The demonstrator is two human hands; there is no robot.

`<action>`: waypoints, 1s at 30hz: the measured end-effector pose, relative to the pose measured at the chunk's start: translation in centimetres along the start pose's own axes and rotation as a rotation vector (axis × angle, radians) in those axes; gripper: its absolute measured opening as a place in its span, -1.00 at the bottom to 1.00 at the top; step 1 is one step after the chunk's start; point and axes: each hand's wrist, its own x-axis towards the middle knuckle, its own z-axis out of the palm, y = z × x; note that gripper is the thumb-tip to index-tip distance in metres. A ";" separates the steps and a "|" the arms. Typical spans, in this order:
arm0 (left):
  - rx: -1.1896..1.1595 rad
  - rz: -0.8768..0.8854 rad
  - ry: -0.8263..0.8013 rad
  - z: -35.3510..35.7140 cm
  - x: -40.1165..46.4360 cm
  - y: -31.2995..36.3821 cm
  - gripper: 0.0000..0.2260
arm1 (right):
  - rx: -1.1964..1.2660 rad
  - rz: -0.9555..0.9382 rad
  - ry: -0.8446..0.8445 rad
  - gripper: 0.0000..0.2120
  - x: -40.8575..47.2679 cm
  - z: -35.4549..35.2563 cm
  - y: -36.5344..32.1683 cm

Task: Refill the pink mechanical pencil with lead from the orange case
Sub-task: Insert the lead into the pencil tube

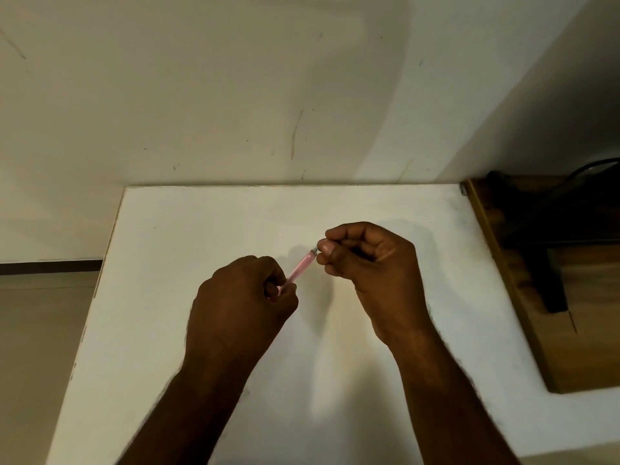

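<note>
The pink mechanical pencil (299, 268) is held above the white table (201, 229), slanting from lower left to upper right. My left hand (241, 297) is closed around its lower end, hiding that part. My right hand (365, 263) pinches the upper end, where a small grey metal piece shows at my thumb and forefinger. The orange lead case is not in view.
A pale wall rises behind the table's far edge. A brown wooden surface (536, 330) adjoins the table on the right, with a dark object (543, 223) and a cable on it. The floor lies past the table's left edge.
</note>
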 end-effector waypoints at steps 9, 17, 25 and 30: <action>-0.002 -0.009 -0.001 0.0 0.2 0.0 -0.87 | -0.141 -0.106 0.008 -0.85 0.1 0.1 0.5; -0.005 -0.014 -0.006 0.0 0.2 0.0 -0.87 | -0.094 -0.071 -0.012 -0.86 0.1 0.1 0.7; 0.008 0.013 -0.001 -0.1 0.1 0.0 -0.87 | -0.355 -0.191 -0.021 -0.86 0.1 0.3 0.8; 0.018 0.074 0.026 -0.2 0.0 0.1 -0.88 | -0.375 -0.221 -0.019 -0.87 -0.1 0.4 0.6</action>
